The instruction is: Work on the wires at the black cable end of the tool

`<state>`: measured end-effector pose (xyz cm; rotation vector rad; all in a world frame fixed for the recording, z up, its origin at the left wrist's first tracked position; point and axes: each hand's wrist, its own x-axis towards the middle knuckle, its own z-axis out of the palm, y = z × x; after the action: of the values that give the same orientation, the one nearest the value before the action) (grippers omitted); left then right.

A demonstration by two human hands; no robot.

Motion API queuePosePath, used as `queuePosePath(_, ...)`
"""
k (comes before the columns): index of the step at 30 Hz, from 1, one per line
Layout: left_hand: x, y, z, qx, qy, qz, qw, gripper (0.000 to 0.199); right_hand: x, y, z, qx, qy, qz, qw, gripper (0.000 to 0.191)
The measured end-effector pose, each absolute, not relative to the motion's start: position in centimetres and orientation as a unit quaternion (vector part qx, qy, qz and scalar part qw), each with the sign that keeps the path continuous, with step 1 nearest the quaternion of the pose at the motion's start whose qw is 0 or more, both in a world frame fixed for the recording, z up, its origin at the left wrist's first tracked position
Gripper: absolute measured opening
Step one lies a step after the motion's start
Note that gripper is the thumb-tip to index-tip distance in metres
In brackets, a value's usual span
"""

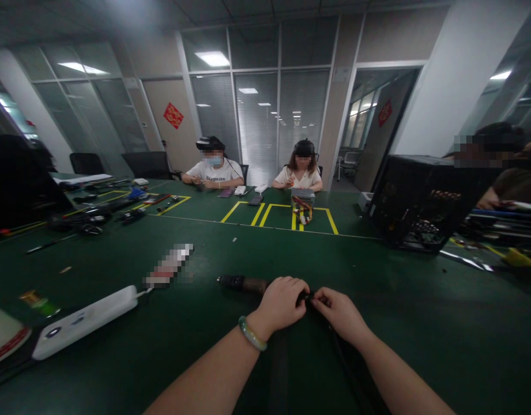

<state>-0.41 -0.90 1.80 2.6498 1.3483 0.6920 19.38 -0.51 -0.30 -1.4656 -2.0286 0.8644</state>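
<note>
My left hand (pixel 283 302) is wrapped round the rear part of a corded electric screwdriver (pixel 253 285). The tool lies level just over the green table, its black collar and small metal tip pointing left, with a brownish body behind. At the tool's back end, the fingertips of my right hand (pixel 338 308) pinch a black cable plug (pixel 309 296), partly hidden by the fingers. From there a black cable (pixel 343 360) runs down toward the near edge. Whether the plug is fully seated cannot be made out.
A white power strip (pixel 86 324) lies at left beside a small green-and-gold roll (pixel 40 302). Black tools and cables (pixel 90 219) are strewn at back left. A black computer case (pixel 429 202) stands at right. Two people sit opposite, near a power supply (pixel 302 199); another is far right.
</note>
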Motion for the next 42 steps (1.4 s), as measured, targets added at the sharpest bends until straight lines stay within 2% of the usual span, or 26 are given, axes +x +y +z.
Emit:
queuePosePath(11, -0.42, -0.52, 1.41, 0.876, 0.427, 0.223, 0.034, 0.007, 19.37, -0.25, -0.72, -0.538, -0.747, 0.303, 0.245, 0.016)
queuePosePath(17, -0.39, -0.58, 1.40, 0.868, 0.442, 0.225, 0.032, 0.018, 19.29, -0.28, -0.76, -0.538, -0.747, 0.304, 0.246, 0.016)
queuePosePath(23, -0.42, -0.54, 1.48, 0.874, 0.433, 0.217, 0.031, 0.007, 19.14, -0.58, -0.16, -0.545, -0.742, 0.308, 0.240, 0.020)
queuePosePath(31, -0.36, -0.63, 1.49, 0.869, 0.442, 0.221, 0.034, 0.015, 19.36, -0.44, -0.44, -0.544, -0.741, 0.314, 0.236, 0.020)
queuePosePath(37, -0.36, -0.69, 1.70, 0.872, 0.438, 0.215, 0.034, 0.009, 19.36, -0.58, -0.18, -0.552, -0.736, 0.323, 0.224, 0.022)
queuePosePath(42, -0.39, -0.77, 1.74, 0.872, 0.438, 0.214, 0.032, 0.011, 19.18, -0.50, -0.15, -0.546, -0.741, 0.309, 0.238, 0.018)
